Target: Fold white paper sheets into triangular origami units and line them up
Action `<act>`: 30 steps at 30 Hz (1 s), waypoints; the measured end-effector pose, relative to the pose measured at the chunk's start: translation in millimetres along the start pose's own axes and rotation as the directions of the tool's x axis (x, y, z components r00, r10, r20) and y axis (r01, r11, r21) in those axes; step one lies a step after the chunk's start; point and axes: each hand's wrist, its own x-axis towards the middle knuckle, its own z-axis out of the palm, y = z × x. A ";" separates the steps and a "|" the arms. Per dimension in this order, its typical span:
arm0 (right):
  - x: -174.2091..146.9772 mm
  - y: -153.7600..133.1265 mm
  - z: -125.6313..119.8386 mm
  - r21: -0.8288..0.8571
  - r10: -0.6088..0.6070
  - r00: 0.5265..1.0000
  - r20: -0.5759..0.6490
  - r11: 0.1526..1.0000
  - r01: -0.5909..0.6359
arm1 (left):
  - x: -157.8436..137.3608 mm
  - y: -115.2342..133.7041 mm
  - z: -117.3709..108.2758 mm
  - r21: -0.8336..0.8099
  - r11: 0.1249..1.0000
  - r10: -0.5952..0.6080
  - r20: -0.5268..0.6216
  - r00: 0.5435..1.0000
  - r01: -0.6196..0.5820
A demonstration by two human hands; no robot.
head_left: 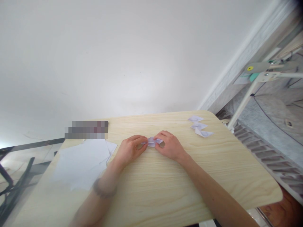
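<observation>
A small folded white paper piece (151,142) is held between both hands, just above or on the middle of the table. My left hand (132,147) pinches its left end between thumb and fingers. On the other side, my right hand (169,145) grips its right end, with the fingertips covering part of the folds. Three similar folded paper pieces (200,126) lie in a column to the right. To the left is a loose pile of white paper sheets (81,160), partly behind my left forearm.
The light wooden table (151,195) meets a white wall (142,56) at its far edge. A pixelated dark object (87,130) is at the back left. White metal tubing (245,102) stands beyond the right edge, and a black metal frame (16,183) is at the left.
</observation>
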 end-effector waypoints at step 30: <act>1.6 -9.5 8.3 -0.101 0.148 0.989 -0.007 0.984 -0.148 | 0.7 -10.8 6.8 0.263 0.961 0.089 -0.008 0.996 -0.084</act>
